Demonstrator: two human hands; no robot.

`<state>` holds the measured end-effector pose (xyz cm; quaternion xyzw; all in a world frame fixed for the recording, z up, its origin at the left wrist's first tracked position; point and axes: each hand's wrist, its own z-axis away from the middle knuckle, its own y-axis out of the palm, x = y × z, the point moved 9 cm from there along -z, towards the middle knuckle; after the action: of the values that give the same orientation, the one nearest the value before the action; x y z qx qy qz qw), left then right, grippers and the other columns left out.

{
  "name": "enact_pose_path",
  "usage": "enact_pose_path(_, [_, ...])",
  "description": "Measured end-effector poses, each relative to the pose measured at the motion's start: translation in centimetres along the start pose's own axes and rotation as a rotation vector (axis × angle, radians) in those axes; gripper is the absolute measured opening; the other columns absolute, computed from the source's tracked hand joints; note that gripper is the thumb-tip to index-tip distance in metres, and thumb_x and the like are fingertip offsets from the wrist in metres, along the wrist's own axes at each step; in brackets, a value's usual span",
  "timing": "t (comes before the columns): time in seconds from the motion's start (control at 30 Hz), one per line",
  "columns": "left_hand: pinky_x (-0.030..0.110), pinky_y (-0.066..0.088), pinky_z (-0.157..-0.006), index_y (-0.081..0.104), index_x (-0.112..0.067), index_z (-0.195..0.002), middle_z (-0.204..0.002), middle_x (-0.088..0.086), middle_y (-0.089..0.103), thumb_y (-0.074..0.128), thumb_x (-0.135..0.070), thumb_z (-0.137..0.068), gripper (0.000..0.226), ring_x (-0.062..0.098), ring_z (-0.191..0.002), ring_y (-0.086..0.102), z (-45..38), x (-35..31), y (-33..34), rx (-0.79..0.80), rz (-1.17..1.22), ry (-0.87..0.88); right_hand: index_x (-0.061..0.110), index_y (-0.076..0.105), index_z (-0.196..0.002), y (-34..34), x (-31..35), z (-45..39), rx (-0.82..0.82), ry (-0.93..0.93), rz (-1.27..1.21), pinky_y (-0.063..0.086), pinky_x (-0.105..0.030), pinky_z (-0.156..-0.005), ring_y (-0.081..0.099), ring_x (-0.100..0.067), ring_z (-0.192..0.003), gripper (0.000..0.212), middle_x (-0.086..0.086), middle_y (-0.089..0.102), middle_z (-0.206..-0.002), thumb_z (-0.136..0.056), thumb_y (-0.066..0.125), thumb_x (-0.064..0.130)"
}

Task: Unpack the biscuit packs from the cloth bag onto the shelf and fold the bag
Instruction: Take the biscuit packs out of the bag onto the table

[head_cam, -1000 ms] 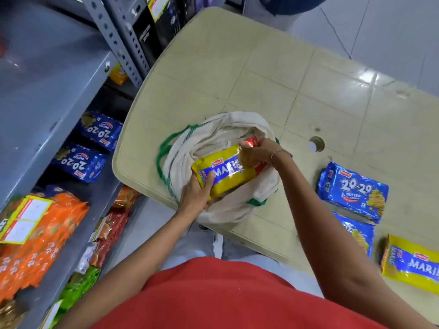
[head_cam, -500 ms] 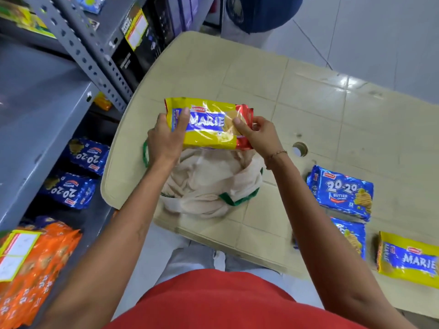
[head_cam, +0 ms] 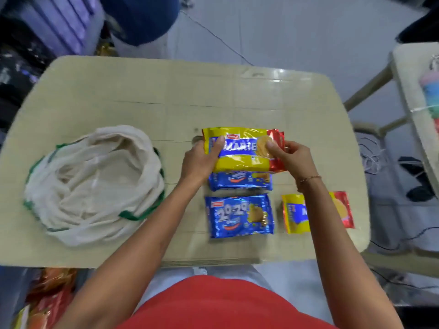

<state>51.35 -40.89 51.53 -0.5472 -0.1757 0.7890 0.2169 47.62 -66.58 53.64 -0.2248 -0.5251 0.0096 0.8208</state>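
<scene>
A pale beige plastic tabletop (head_cam: 118, 96) fills the view, with grey floor beyond it and shelf stock only glimpsed at the near left corner. Nearest the person, a blue 20-20 pack (head_cam: 238, 216) lies flat, and just to its right a second Marie pack (head_cam: 316, 212) lies partly under the right forearm. Just beyond the blue pack a second blue pack (head_cam: 240, 180) lies flat, its far edge hidden by the pack in hand. Above it, both hands hold a yellow Marie pack (head_cam: 242, 150) by its ends: the left hand (head_cam: 199, 160) is closed around the left end, thumb on top, and the right hand (head_cam: 293, 155) pinches the red right end between thumb and fingers. Whether the pack rests on the blue one or hangs just over it cannot be told. Well to the left, the cloth bag (head_cam: 92, 184) sits slumped and open on the tabletop, cream with green trim; no pack shows inside, though folds hide its bottom.

The step in hand appears to be setting out a pack taken from the bag. Next, the pack likely needs laying down in a free spot beside the others, both hands letting go, then a check of the bag before shelving and folding.
</scene>
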Motion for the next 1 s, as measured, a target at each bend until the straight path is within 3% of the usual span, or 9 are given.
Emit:
enact_pose_path(0.1, [0.033,0.038,-0.059,0.063,-0.014,-0.076,-0.075,0.004,0.064,0.047,-0.067,-0.084,0.055,0.026,-0.082,0.061,0.6,-3.6,7.5,0.12,0.029,-0.013,0.008,0.069,-0.094,-7.5,-2.4,-1.2,-0.053,0.01,-0.008,0.054,-0.035,-0.067,0.062,-0.009,-0.06,0.023,-0.016,0.066,-0.084,-0.08,0.073,0.026])
enact_pose_path(0.3, [0.037,0.05,-0.086,0.062,-0.008,-0.103,-0.108,0.013,0.067,0.057,-0.036,-0.091,0.03,0.027,-0.099,0.064,1.9,-6.3,21.3,0.376,0.135,-0.16,0.001,0.068,-0.1,-17.4,-9.2,-5.1,-0.085,0.083,0.095,0.048,-0.017,-0.05,0.057,0.004,-0.045,0.031,-0.013,0.063,-0.078,-0.083,0.07,0.026])
enact_pose_path(0.43, [0.041,0.047,-0.1,0.05,-0.007,-0.127,-0.128,0.012,0.059,0.058,-0.028,-0.09,0.044,0.026,-0.116,0.058,2.4,-6.5,24.3,0.398,0.204,-0.257,-0.001,0.068,-0.1,-18.1,-13.1,-7.3,-0.049,0.147,0.147,0.046,-0.027,-0.061,0.057,-0.011,-0.068,0.036,-0.01,0.064,-0.083,-0.083,0.069,0.031])
enact_pose_path(0.57, [0.042,0.043,-0.105,0.044,-0.01,-0.135,-0.134,0.009,0.055,0.057,-0.022,-0.092,0.046,0.025,-0.121,0.055,2.5,-6.7,25.0,0.413,0.238,-0.242,0.002,0.067,-0.106,-17.7,-14.5,-8.6,-0.02,0.161,0.135,0.05,-0.026,-0.065,0.059,-0.009,-0.07,0.042,-0.006,0.068,-0.086,-0.081,0.07,0.036])
enact_pose_path(0.7, [0.032,0.043,-0.101,0.042,-0.016,-0.136,-0.138,0.004,0.053,0.054,-0.024,-0.094,0.044,0.016,-0.116,0.054,3.6,-7.4,24.3,0.508,0.201,-0.137,0.002,0.058,-0.118,-18.1,-13.2,-8.8,-0.03,0.19,0.429,0.047,-0.04,-0.092,0.059,-0.03,-0.105,0.053,-0.023,0.06,-0.12,-0.084,0.065,0.042])
enact_pose_path(0.77, [0.026,0.044,-0.091,0.046,-0.016,-0.135,-0.133,0.0,0.055,0.058,-0.023,-0.092,0.045,0.014,-0.106,0.057,3.5,-7.4,21.0,0.351,0.096,-0.019,0.0,0.052,-0.125,-17.9,-10.5,-7.4,-0.133,0.108,0.56,0.04,-0.04,-0.099,0.052,-0.038,-0.116,0.055,-0.026,0.05,-0.128,-0.086,0.063,0.038])
enact_pose_path(0.83, [0.031,0.047,-0.09,0.053,-0.02,-0.129,-0.119,-0.002,0.058,0.061,-0.02,-0.087,0.042,0.016,-0.098,0.058,4.0,-6.4,15.6,0.075,0.039,0.066,0.001,0.057,-0.12,-15.2,-7.2,-4.3,-0.184,-0.046,0.499,0.041,-0.036,-0.095,0.055,-0.035,-0.11,0.041,-0.023,0.056,-0.121,-0.088,0.062,0.026])
enact_pose_path(0.93, [0.044,0.035,-0.099,0.05,-0.021,-0.128,-0.126,0.005,0.051,0.066,-0.03,-0.081,0.05,0.027,-0.12,0.043,5.5,-0.4,8.2,-0.236,-0.265,-0.064,0.003,0.067,-0.104,-6.4,-6.0,1.3,0.097,-0.074,0.407,0.048,-0.033,-0.084,0.064,-0.024,-0.093,0.025,-0.016,0.07,-0.103,-0.088,0.062,0.022])
enact_pose_path(1.0, [0.049,0.029,-0.104,0.036,-0.012,-0.137,-0.14,0.013,0.036,0.067,-0.04,-0.08,0.07,0.032,-0.132,0.03,6.7,5.3,6.1,-0.188,-0.337,-0.353,0.0,0.062,-0.111,-0.5,-7.6,4.3,0.342,0.013,0.487,0.046,-0.034,-0.087,0.062,-0.028,-0.102,0.037,-0.018,0.067,-0.109,-0.088,0.062,0.03])
